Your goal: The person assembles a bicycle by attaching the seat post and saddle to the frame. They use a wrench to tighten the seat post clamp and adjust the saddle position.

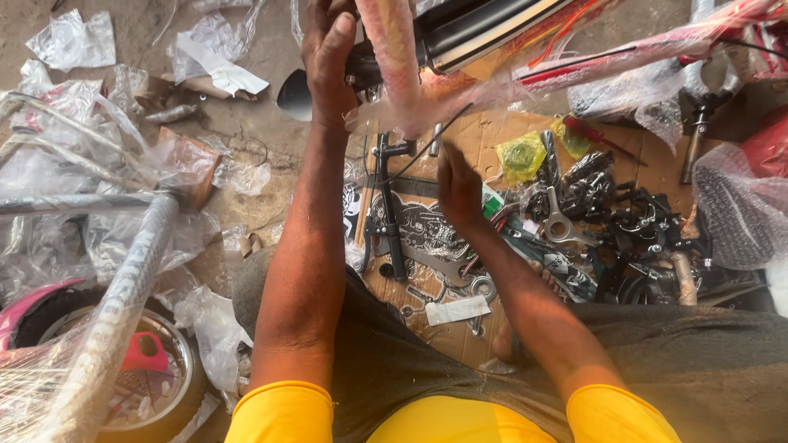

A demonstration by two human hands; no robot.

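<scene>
My left hand (328, 57) grips the top of a bicycle frame wrapped in pink plastic film (394, 57), near a black tube (468, 29). My right hand (458, 187) hovers lower, fingers together, just below the wrapped frame and above a black stem part (387, 205) lying on cardboard (484, 135). Whether the right hand holds anything small I cannot tell. Wrenches (443, 267) and a silver crank arm (560, 226) lie beside it.
Black brake parts and pedals (632, 230) pile at right. Yellow bags (521, 156) and a red screwdriver (599, 133) lie on the cardboard. A film-wrapped wheel with pink tyre (107, 344) and wrapped tubes (123, 287) fill the left. Torn plastic litters the ground.
</scene>
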